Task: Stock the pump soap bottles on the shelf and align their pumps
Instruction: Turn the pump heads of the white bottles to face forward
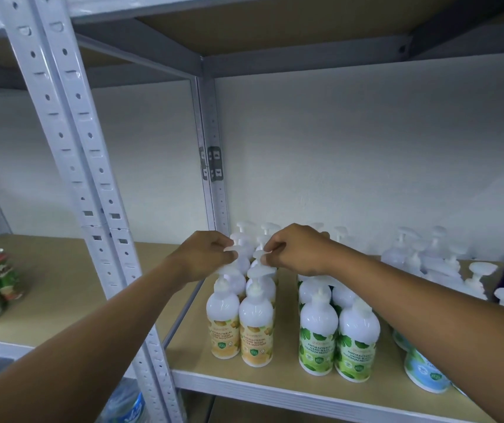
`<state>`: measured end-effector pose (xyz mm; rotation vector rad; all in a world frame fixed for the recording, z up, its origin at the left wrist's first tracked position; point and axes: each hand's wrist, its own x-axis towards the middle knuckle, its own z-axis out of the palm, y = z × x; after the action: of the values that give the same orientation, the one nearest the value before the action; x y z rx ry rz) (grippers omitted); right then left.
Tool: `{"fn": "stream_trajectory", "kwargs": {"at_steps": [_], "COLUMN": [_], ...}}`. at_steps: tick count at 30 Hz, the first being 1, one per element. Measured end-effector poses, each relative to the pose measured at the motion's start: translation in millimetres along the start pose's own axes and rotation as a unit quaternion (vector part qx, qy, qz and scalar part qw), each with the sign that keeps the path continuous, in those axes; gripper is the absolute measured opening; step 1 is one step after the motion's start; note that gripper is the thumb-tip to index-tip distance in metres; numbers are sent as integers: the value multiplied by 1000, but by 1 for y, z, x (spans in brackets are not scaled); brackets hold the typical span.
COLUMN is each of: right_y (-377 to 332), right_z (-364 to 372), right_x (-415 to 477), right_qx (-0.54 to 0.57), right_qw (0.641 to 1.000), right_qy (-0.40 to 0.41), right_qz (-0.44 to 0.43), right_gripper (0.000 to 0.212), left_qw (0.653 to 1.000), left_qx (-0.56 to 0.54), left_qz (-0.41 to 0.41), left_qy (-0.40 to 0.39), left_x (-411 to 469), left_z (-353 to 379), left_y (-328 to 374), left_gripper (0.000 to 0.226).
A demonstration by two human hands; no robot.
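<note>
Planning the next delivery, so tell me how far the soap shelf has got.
Done: orange-label bottles and green-label bottles stand in double rows on the shelf. In hand: the left hand and right hand each pinch a pump head in the orange rows. Left: the blue-label bottles at right look looser, pumps seemingly pointing different ways; further stock is not in view.

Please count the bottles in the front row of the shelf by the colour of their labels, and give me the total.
Orange bottles: 2
Green bottles: 2
Blue bottles: 1 in view; the right arm may hide more
Total in view: 5
</note>
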<state>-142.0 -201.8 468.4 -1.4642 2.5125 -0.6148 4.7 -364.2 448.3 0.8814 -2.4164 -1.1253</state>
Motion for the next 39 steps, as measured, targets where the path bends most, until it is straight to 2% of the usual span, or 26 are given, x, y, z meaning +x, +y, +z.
{"fn": "stream_trajectory", "kwargs": {"at_steps": [4, 8, 14, 20, 24, 27, 29, 32, 35, 39], "right_y": [0, -1, -3, -1, -1, 1, 2, -1, -7, -16], "right_z": [5, 5, 6, 8, 5, -4, -14, -21, -13, 10], "right_x": [2, 5, 9, 10, 7, 2, -4, -14, -28, -43], "right_qx": [-26, -51, -67, -58, -67, -38, 11, 33, 3, -94], "right_qw": [1000, 999, 997, 997, 997, 999, 999, 997, 998, 995], "right_qy": [0, 0, -1, 3, 0, -4, 30, 64, 59, 36], "right_qz": [9, 17, 32, 40, 31, 25, 30, 33, 12, -11], "right_gripper": [35, 30, 28, 27, 30, 33, 27, 25, 28, 37], "left_qw": [999, 998, 998, 998, 999, 999, 997, 996, 997, 995], "left_qx": [36, 57, 34, 21, 21, -34, -77, -83, -73, -89], "left_qz": [8, 3, -6, -7, -12, -20, -26, -10, -18, -33], "left_qy": [11, -11, -56, -62, -46, -20, 5, 35, 12, -30], "left_x": [1, 4, 8, 9, 6, -1, -8, -20, -37, -50], "left_z": [3, 1, -4, -5, -3, -1, -2, -8, -11, -7], "left_y": [3, 5, 0, -2, -2, -1, 0, 2, 3, -5], "left_gripper": [34, 33, 35, 36, 37, 26, 18, 12, 19, 30]}}
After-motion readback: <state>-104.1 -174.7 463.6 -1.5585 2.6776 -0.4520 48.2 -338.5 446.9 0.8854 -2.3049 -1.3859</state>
